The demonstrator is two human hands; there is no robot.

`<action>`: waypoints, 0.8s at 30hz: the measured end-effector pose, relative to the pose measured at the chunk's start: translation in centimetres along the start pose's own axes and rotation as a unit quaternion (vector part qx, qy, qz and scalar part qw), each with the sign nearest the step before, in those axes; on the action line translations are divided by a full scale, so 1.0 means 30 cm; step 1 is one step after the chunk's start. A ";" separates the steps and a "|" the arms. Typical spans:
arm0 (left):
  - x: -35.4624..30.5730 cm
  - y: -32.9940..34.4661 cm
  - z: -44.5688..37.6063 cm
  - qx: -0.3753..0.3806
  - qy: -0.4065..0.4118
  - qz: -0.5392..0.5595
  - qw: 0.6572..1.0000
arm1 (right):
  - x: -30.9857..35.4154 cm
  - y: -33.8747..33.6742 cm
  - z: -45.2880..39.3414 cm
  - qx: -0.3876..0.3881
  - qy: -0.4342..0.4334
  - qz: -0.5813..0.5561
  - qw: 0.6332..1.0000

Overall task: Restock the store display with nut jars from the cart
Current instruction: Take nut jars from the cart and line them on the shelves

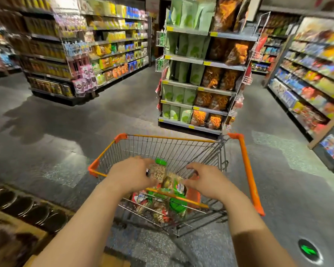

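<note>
**Both hands in the cart, left hand on a nut jar**

At lower left, nearest me, a display (pixel 23 212) holds rows of dark round lids, too blurred to identify further. A green arrow marker (pixel 308 252) sits on the floor at lower right.

My left hand (pixel 132 175) reaches into the wire cart (pixel 248 170), which has orange rim trim. Its fingers curl around a clear nut jar with a green lid (pixel 158 170), gripping it above the cart's load. My right hand (pixel 204 181) hovers just beside it with fingers spread and loosely bent, holding nothing; its fingertips are near the packaged goods (pixel 176 191) stacked below. More jars and packets (pixel 158 211) lie in the cart's bottom, details blurred.

Beyond the cart stands an end shelf (pixel 199 89) stocked with pale green pouches (pixel 178 97) on the left and orange-brown snack bags (pixel 213 101) on the right. Aisle shelving (pixel 308 78) runs along both sides.
</note>
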State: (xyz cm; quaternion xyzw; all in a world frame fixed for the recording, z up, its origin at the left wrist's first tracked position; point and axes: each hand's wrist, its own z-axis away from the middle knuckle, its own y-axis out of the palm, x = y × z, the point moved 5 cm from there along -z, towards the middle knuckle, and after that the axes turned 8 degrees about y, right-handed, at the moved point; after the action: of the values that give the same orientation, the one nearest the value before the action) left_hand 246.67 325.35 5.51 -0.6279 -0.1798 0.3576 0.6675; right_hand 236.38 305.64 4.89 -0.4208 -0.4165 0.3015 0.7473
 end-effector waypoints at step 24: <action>0.472 0.476 -0.773 0.133 -0.196 0.206 0.949 | -0.140 0.266 -1.032 0.082 0.065 -0.087 0.991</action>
State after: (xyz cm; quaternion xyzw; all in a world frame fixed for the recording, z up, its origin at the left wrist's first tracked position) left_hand 268.68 318.21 -14.66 -0.4740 -0.1245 0.6242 0.6085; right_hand 260.72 294.28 -12.93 -0.3391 -0.3760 0.2407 0.8281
